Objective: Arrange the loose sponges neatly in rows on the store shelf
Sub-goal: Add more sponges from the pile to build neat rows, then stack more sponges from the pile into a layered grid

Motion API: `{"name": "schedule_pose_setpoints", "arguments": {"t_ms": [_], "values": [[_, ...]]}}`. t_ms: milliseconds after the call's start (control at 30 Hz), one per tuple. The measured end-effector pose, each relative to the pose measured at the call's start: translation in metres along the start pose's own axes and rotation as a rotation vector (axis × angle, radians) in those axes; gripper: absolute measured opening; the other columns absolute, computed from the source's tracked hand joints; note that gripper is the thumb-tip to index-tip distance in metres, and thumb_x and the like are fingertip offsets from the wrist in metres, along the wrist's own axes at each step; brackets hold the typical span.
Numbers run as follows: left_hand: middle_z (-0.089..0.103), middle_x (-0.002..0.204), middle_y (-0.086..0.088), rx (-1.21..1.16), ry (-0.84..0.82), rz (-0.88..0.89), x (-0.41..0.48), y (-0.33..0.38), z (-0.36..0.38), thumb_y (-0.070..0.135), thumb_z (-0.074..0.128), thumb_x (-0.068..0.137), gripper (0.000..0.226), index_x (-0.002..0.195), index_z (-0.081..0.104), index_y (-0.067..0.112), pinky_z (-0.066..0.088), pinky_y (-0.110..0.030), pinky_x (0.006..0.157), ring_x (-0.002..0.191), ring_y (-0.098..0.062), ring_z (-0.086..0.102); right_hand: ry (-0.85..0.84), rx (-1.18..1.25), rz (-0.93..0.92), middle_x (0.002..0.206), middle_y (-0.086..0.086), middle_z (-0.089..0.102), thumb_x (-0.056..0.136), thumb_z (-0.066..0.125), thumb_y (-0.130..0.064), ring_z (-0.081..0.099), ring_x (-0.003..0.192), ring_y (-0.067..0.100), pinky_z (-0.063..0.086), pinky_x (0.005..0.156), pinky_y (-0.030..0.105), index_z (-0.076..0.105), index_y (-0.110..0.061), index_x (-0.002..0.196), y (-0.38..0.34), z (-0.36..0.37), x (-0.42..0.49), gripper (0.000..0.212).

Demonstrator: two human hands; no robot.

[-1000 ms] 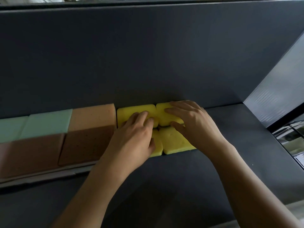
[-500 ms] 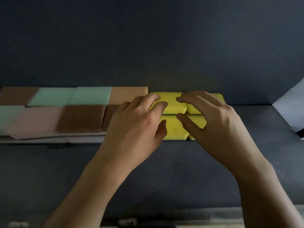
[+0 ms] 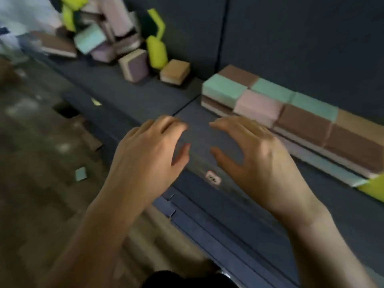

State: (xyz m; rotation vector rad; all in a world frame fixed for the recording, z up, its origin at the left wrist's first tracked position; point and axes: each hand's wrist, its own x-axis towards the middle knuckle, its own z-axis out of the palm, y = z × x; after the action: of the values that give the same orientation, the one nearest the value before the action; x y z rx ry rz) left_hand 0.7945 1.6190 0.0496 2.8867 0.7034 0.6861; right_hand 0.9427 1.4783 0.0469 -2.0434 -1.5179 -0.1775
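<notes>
Above shelf (image 3: 128, 94): left hand (image 3: 145, 156), right hand (image 3: 255, 154), fingers spread.

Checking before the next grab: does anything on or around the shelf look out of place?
Yes. A jumbled heap of sponges sits farther left on the shelf, tilted and leaning on each other, unlike the neat rows at right. A small pale green piece lies on the floor below.

L hand (image 3: 145, 161), R hand (image 3: 261, 161), forearms (image 3: 97, 235) bare
</notes>
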Motion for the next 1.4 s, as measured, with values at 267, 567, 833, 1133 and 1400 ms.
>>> {"name": "schedule_pose_setpoints", "arguments": {"t_ms": [267,567,833,1133,1400], "values": [[0.064,0.119,-0.001,0.125,-0.006,-0.380,-0.119,-0.148,-0.052,0.031,0.063,0.088,0.034,0.119,0.064,0.017,0.052,-0.041,0.079,0.100,-0.027,0.064,-0.223,0.128,-0.213,0.130,-0.003,0.059,0.093,0.059,-0.038,0.056,0.118,0.019,0.052,0.091,0.039,0.055,-0.019,0.133,-0.132,0.120,0.049,0.044],[0.064,0.118,-0.002,0.188,-0.052,-0.649,-0.213,-0.233,-0.088,0.039,0.058,0.092,0.036,0.120,0.063,0.017,0.049,-0.035,0.073,0.094,-0.022,0.064,-0.438,0.223,-0.383,0.133,-0.002,0.056,0.092,0.064,-0.036,0.053,0.121,0.019,0.049,0.094,0.035,0.051,-0.020,0.137,-0.242,0.210,0.080,0.050],[0.066,0.114,0.000,0.198,-0.082,-0.759,-0.216,-0.299,-0.078,0.043,0.056,0.088,0.040,0.120,0.063,0.020,0.039,-0.024,0.068,0.090,-0.015,0.064,-0.519,0.259,-0.459,0.130,-0.003,0.058,0.090,0.066,-0.035,0.055,0.117,0.017,0.048,0.090,0.031,0.052,-0.022,0.135,-0.277,0.280,0.135,0.049],[0.060,0.125,0.007,0.258,-0.143,-0.881,-0.159,-0.432,-0.040,0.046,0.053,0.091,0.042,0.129,0.056,0.027,0.052,-0.028,0.078,0.099,-0.008,0.061,-0.643,0.246,-0.507,0.133,-0.006,0.055,0.093,0.060,-0.038,0.052,0.118,0.014,0.045,0.090,0.027,0.049,-0.025,0.136,-0.296,0.399,0.261,0.046],[0.060,0.121,0.005,0.156,-0.158,-0.981,-0.134,-0.548,-0.010,0.042,0.055,0.092,0.039,0.127,0.058,0.024,0.051,-0.028,0.077,0.097,-0.010,0.061,-0.772,0.209,-0.495,0.131,-0.007,0.056,0.094,0.058,-0.037,0.055,0.113,0.014,0.051,0.086,0.035,0.052,-0.025,0.133,-0.318,0.509,0.349,0.041]]}}
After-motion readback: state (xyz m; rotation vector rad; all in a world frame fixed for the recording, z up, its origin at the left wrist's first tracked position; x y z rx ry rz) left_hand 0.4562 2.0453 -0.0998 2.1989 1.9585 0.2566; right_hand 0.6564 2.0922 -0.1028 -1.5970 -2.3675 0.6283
